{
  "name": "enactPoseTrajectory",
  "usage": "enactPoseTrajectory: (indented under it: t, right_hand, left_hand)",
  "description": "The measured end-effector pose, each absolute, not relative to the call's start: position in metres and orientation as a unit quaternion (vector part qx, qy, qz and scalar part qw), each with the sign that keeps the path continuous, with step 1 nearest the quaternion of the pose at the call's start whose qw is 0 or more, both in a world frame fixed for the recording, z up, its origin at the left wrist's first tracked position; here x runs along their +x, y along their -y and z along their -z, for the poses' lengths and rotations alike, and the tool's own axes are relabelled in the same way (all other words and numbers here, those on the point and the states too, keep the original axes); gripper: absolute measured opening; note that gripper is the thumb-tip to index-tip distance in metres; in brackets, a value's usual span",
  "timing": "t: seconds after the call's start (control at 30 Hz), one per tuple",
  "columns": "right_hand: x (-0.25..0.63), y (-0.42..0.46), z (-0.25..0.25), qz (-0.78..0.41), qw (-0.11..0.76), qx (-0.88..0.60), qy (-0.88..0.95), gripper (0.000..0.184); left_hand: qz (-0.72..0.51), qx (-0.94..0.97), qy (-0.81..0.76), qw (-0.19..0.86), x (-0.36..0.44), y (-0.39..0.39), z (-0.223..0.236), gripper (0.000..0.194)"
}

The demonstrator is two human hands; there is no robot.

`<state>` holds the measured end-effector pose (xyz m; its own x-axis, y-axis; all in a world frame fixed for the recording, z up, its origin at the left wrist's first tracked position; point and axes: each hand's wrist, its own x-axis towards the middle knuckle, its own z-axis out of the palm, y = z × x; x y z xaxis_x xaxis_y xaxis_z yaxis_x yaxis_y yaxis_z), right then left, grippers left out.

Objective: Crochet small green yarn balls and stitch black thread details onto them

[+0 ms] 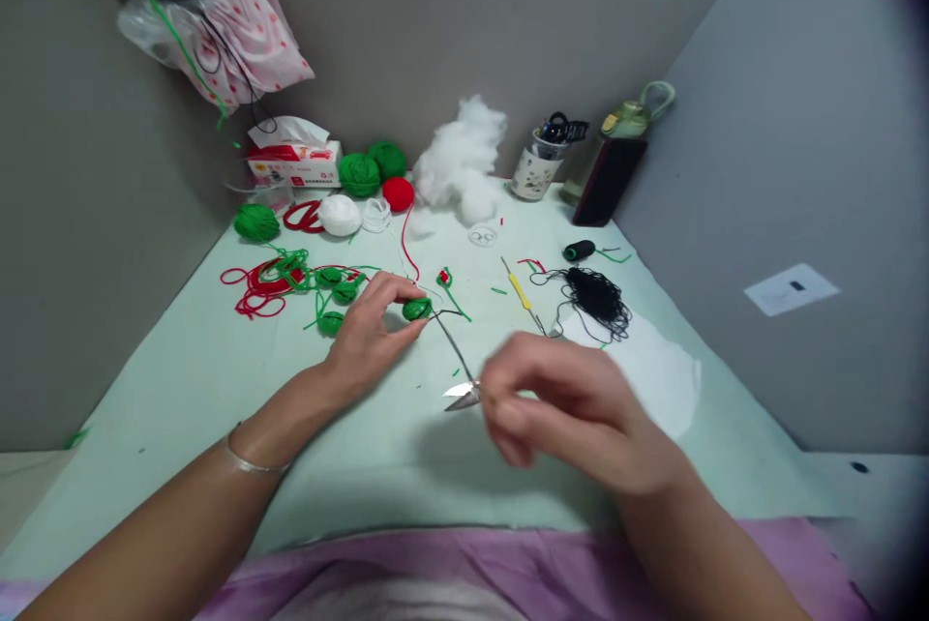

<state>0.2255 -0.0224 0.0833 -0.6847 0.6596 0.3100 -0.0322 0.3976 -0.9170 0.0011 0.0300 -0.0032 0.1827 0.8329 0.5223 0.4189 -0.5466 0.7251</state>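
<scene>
My left hand pinches a small green crocheted piece just above the pale green table. A thin dark thread runs from that piece toward my right hand. The right hand is blurred, fingers curled, gripping small silver scissors whose blades poke out on its left side. Several more green crocheted pieces lie beside a tangle of red yarn left of my left hand.
Green, red and white yarn balls, white stuffing, a tissue box, a cup of tools and a bottle line the back. Black thread and a yellow-handled hook lie at the right.
</scene>
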Motion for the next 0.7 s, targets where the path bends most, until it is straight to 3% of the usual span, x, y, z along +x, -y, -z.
enactPoseTrajectory:
  t: [0.13, 0.3, 0.43, 0.6, 0.7]
  right_hand:
    - [0.240, 0.013, -0.082, -0.584, 0.390, -0.162, 0.693, 0.006]
    - [0.229, -0.009, -0.066, -0.460, 0.464, -0.278, 0.704, 0.009]
    - [0.220, -0.011, -0.063, -0.338, 0.460, -0.381, 0.727, 0.008]
    - [0.228, -0.011, -0.064, -0.412, 0.508, -0.350, 0.671, 0.008]
    - [0.238, -0.013, -0.069, -0.466, 0.556, -0.317, 0.610, 0.020]
  left_hand:
    - [-0.495, 0.724, -0.407, 0.257, 0.000, -0.030, 0.003, 0.020]
    - [-0.523, 0.687, -0.378, 0.333, 0.003, -0.024, 0.000, 0.025]
    - [-0.522, 0.691, -0.359, 0.349, 0.005, -0.020, -0.003, 0.027]
    - [-0.516, 0.686, -0.379, 0.347, 0.004, -0.022, -0.002, 0.025]
    - [-0.514, 0.682, -0.393, 0.342, 0.004, -0.026, 0.001, 0.023]
